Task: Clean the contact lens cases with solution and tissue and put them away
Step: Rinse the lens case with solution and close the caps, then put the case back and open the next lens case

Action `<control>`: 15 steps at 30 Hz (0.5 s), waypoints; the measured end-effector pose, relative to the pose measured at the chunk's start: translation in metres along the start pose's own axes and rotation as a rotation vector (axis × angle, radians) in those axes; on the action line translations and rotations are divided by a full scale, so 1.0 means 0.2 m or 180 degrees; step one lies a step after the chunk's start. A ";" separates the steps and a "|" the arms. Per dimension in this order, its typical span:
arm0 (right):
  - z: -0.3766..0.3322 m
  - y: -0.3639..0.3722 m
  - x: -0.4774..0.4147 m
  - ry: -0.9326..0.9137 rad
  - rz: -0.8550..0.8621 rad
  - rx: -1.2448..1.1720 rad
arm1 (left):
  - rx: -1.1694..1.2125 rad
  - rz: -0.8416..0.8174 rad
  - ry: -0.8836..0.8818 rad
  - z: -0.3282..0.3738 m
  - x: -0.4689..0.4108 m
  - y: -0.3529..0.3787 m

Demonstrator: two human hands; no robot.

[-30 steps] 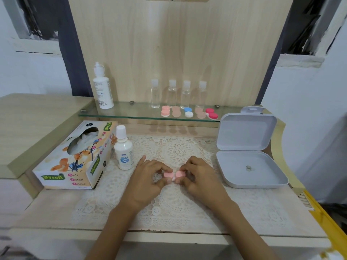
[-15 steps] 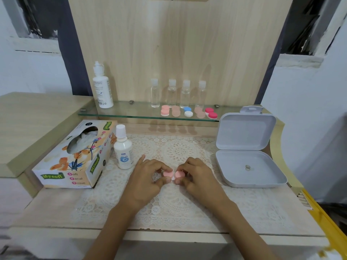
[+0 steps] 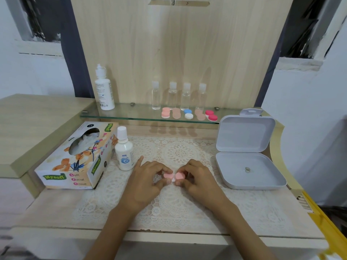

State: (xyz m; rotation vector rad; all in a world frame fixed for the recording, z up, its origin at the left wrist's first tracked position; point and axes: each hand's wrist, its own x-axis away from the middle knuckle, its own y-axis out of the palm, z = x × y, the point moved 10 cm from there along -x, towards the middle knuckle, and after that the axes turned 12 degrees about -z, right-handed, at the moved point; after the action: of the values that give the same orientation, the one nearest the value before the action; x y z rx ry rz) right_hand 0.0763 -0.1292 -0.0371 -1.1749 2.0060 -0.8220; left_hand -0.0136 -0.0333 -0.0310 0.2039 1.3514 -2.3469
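A pink contact lens case (image 3: 173, 176) with two round caps rests on the lace mat at the table's middle. My left hand (image 3: 148, 182) pinches its left cap and my right hand (image 3: 195, 180) pinches its right cap. A small white solution bottle (image 3: 124, 149) stands just left of my left hand. A tissue box (image 3: 78, 156) lies further left with tissue showing in its opening. An open grey storage box (image 3: 249, 171) sits to the right, a small object inside. Several more lens cases (image 3: 188, 114) lie on the glass shelf behind.
A tall white bottle (image 3: 104, 91) stands at the shelf's left end. Several clear small bottles (image 3: 179, 95) stand behind the shelf's cases. The glass shelf edge (image 3: 131, 118) overhangs the table's back. A yellow edge (image 3: 326, 228) runs along the lower right.
Both hands stay on the pink case with only tiny finger shifts on the caps. The view has shifted slightly.
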 end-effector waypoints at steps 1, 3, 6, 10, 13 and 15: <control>0.00 0.00 0.00 0.0011 0.0002 -0.0008 | -0.0025 -0.0021 -0.0007 0.00 0.00 0.00; 0.00 0.00 0.01 0.0008 0.0029 -0.0022 | -0.0106 -0.0084 -0.0031 0.00 0.00 0.00; -0.01 0.00 0.03 -0.0013 0.0026 -0.0033 | -0.0355 -0.0155 -0.0070 0.03 0.04 0.01; -0.01 -0.02 0.04 -0.0005 0.0042 -0.0080 | -0.0881 -0.0268 -0.0490 0.02 0.14 0.03; -0.01 -0.03 0.04 -0.0008 0.0061 -0.0083 | -0.0987 -0.0347 -0.0701 0.00 0.21 0.04; -0.01 -0.03 0.04 0.0030 0.0084 -0.0058 | -0.0939 -0.0459 -0.0816 -0.02 0.24 0.07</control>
State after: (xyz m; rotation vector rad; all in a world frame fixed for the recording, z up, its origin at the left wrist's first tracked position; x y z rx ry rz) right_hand 0.0746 -0.1378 -0.0329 -1.1542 2.0363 -0.7991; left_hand -0.0522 -0.0492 -0.0601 -0.2808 1.5994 -2.1575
